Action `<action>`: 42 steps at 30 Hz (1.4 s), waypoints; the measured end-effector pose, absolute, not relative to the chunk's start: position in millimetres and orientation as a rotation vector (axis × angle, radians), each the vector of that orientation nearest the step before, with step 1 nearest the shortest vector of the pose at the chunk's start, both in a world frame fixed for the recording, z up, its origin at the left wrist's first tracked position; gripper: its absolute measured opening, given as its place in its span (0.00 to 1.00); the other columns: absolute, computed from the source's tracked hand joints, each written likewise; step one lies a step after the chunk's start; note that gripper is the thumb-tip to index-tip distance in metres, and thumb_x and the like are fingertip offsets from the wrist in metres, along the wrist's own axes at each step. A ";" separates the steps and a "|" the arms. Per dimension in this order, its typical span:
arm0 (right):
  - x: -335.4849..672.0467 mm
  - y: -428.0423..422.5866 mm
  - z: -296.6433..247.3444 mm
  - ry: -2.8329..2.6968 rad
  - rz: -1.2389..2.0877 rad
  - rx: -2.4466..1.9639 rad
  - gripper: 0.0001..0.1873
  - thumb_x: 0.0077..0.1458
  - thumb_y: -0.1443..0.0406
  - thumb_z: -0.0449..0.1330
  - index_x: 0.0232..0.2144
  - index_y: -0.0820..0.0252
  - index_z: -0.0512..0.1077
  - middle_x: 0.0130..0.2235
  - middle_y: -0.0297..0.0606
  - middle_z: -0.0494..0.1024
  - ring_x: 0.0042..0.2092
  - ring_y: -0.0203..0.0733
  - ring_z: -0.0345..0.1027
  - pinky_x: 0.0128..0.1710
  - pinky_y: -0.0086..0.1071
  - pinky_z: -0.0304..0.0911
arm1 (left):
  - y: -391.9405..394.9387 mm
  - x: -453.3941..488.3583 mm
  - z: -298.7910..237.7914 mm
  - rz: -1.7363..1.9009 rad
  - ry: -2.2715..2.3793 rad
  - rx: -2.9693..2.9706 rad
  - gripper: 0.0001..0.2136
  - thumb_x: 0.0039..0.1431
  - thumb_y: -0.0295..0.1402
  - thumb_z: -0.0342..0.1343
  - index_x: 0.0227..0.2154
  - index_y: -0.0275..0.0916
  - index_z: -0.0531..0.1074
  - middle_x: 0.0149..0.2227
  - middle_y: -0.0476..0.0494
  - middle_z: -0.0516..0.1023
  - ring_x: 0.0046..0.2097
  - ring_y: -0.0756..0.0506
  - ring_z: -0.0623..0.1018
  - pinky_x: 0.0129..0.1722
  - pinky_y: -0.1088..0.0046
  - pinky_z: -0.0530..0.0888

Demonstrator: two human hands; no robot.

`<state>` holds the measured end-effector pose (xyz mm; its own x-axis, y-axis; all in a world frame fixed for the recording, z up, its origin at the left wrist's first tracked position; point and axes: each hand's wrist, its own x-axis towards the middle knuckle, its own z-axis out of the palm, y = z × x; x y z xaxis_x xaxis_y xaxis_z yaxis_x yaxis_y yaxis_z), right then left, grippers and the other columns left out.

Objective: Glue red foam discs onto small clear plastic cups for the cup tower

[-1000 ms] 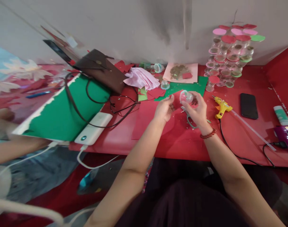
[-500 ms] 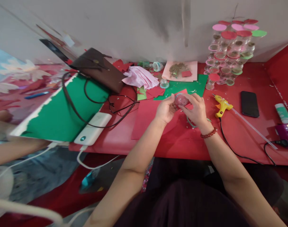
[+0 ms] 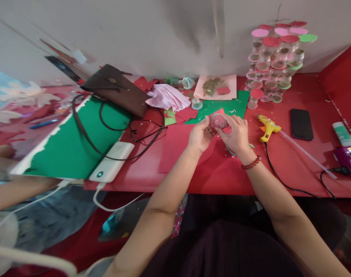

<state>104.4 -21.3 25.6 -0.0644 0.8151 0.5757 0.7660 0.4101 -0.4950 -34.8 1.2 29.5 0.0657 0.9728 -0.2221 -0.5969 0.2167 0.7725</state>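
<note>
Done so far: a stack of small clear plastic cups with pink, red and green paper discs (image 3: 275,61) stands at the far edge of the red table (image 3: 293,165).
Left to do: the small clear plastic cup (image 3: 218,121) looks unfinished.
Cup position: raised above mid-table, between both hands.
Left hand (image 3: 200,135): fingertips pinching the cup's left side.
Right hand (image 3: 234,134): fingers curled, gripping its right side.
Nearby: yellow glue gun (image 3: 267,127) just right of the right hand.

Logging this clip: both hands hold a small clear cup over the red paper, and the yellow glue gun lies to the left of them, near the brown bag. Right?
Not quite. The head view shows the yellow glue gun to the right of the hands, between the right hand and the black phone. Both hands, the left hand too, do hold the small clear cup over the red paper.
</note>
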 end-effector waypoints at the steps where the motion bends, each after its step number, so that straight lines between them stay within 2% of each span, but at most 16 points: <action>1: 103.8 -20.9 24.0 -1.828 0.073 -1.370 0.20 0.60 0.60 0.64 0.54 0.54 0.75 0.45 0.45 0.81 0.48 0.56 0.72 0.49 0.49 0.62 | -0.4 -34.2 30.3 1.281 0.826 0.600 0.12 0.55 0.40 0.70 0.29 0.39 0.75 0.28 0.49 0.80 0.30 0.50 0.78 0.35 0.73 0.74; 3: 103.0 -19.7 21.2 -1.832 0.088 -1.380 0.19 0.59 0.61 0.65 0.53 0.54 0.75 0.45 0.45 0.81 0.48 0.56 0.72 0.49 0.50 0.63 | -3.7 -32.9 32.5 1.266 0.811 0.686 0.13 0.48 0.35 0.74 0.33 0.40 0.78 0.32 0.49 0.82 0.33 0.50 0.80 0.36 0.74 0.74; 6: 105.5 -17.4 21.0 -1.829 0.204 -1.287 0.21 0.56 0.63 0.66 0.53 0.53 0.74 0.46 0.44 0.81 0.49 0.54 0.72 0.49 0.48 0.65 | -5.7 -32.4 35.9 1.261 0.807 0.749 0.19 0.40 0.29 0.76 0.38 0.41 0.79 0.35 0.50 0.84 0.36 0.49 0.81 0.37 0.74 0.74; 10: 116.6 -14.0 27.8 -1.649 0.502 -1.093 0.28 0.54 0.63 0.66 0.57 0.52 0.69 0.49 0.40 0.78 0.48 0.47 0.71 0.48 0.43 0.69 | -2.7 -35.6 39.0 1.290 0.790 0.711 0.15 0.43 0.29 0.73 0.35 0.41 0.78 0.34 0.51 0.83 0.35 0.50 0.81 0.38 0.75 0.75; 15: 120.0 -12.0 30.5 -1.313 1.030 -1.050 0.19 0.53 0.57 0.66 0.46 0.54 0.72 0.45 0.38 0.79 0.42 0.41 0.73 0.40 0.36 0.72 | -0.8 -37.0 39.9 1.273 0.793 0.691 0.11 0.42 0.27 0.71 0.30 0.39 0.79 0.32 0.50 0.83 0.33 0.51 0.80 0.40 0.75 0.75; 19: 111.5 -14.5 29.9 -1.169 1.275 -0.974 0.20 0.47 0.56 0.71 0.41 0.56 0.73 0.40 0.36 0.81 0.39 0.38 0.74 0.40 0.35 0.73 | -2.2 -34.5 38.9 1.273 0.749 0.745 0.11 0.39 0.27 0.72 0.29 0.39 0.80 0.30 0.50 0.82 0.32 0.52 0.78 0.38 0.76 0.74; 25: 106.1 -15.6 30.7 -1.018 1.378 -0.905 0.30 0.37 0.51 0.78 0.40 0.56 0.74 0.39 0.36 0.82 0.40 0.39 0.76 0.42 0.35 0.75 | -3.1 -32.9 36.4 1.249 0.772 0.731 0.08 0.42 0.28 0.71 0.27 0.38 0.79 0.28 0.50 0.81 0.30 0.52 0.78 0.37 0.76 0.74; 29: 105.2 -15.2 31.1 -0.948 1.391 -0.910 0.33 0.30 0.50 0.80 0.37 0.56 0.75 0.38 0.35 0.83 0.38 0.38 0.76 0.41 0.35 0.75 | -3.4 -32.5 34.9 1.250 0.823 0.731 0.07 0.45 0.27 0.70 0.24 0.39 0.76 0.27 0.51 0.80 0.29 0.53 0.77 0.35 0.76 0.73; 33: 104.4 -16.0 31.6 -0.919 1.392 -0.902 0.33 0.29 0.50 0.80 0.37 0.55 0.75 0.36 0.33 0.82 0.35 0.36 0.75 0.38 0.33 0.74 | -3.5 -32.1 36.4 1.225 0.773 0.778 0.09 0.43 0.30 0.72 0.27 0.39 0.78 0.28 0.51 0.80 0.30 0.53 0.77 0.37 0.76 0.73; 36: 104.1 -15.9 30.3 -0.908 1.399 -0.906 0.32 0.28 0.50 0.81 0.35 0.55 0.75 0.35 0.32 0.81 0.34 0.35 0.75 0.36 0.32 0.73 | -3.8 -31.3 38.3 1.194 0.695 0.823 0.16 0.39 0.33 0.75 0.33 0.39 0.81 0.32 0.49 0.82 0.33 0.52 0.78 0.39 0.77 0.75; 39: 103.9 -15.2 28.3 -0.914 1.430 -0.919 0.31 0.28 0.50 0.80 0.33 0.56 0.75 0.34 0.31 0.81 0.34 0.34 0.74 0.35 0.30 0.72 | -4.0 -30.3 37.8 1.211 0.712 0.830 0.15 0.36 0.34 0.76 0.30 0.39 0.81 0.31 0.48 0.83 0.32 0.51 0.79 0.37 0.76 0.75; 42: 104.1 -15.1 27.1 -0.908 1.451 -0.942 0.30 0.29 0.51 0.80 0.33 0.57 0.74 0.33 0.31 0.80 0.32 0.33 0.72 0.34 0.30 0.70 | -3.5 -29.9 34.8 1.230 0.776 0.815 0.14 0.37 0.34 0.75 0.28 0.38 0.80 0.30 0.48 0.82 0.32 0.50 0.79 0.36 0.75 0.75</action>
